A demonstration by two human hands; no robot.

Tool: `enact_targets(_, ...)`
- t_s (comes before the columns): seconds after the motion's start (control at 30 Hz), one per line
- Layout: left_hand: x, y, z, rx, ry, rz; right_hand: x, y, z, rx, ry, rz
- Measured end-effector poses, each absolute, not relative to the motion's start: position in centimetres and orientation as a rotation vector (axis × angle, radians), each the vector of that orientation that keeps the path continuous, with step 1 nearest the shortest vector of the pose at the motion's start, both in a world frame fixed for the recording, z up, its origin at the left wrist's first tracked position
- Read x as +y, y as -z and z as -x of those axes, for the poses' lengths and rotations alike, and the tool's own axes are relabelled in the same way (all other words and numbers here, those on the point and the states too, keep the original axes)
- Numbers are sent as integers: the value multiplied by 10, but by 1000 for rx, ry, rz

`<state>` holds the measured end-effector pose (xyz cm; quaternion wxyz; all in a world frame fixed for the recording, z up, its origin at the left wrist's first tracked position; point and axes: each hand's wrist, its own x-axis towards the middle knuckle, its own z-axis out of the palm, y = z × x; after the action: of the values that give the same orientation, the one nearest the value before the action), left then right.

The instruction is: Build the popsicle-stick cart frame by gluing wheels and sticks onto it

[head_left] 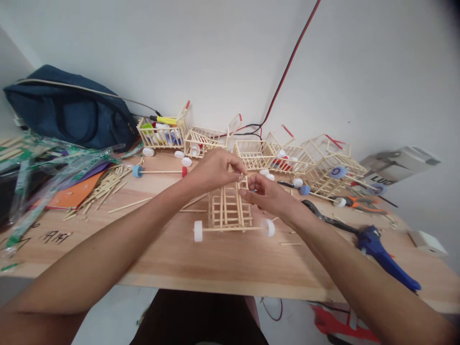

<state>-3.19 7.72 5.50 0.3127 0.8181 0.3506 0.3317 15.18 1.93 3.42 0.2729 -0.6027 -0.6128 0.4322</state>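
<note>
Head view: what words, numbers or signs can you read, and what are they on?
"LUC", on the grey-and-white box; anything after it is unclear.
"147/1", handwritten on the wooden tabletop; the last digits and the marks beside it are unclear.
Too blurred to read: green print on the plastic wrapping; the swirly mark on the blue wheel.

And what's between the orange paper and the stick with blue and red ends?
Loose wooden sticks, in a messy pile, lie between the orange paper and that stick. The head view shows it.

"LUC" on grey box (404, 165)
</note>
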Motion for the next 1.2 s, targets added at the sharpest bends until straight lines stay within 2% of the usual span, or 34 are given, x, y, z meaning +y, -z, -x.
enact_targets(0.43,83,-54,36,908,-989,-1933,20,-33,-154,-1680,-1152,1619)
enact_targets(1.2,85,-57,36,944,-943,-1971,17,-36,-152,-1658,-1171,1633)
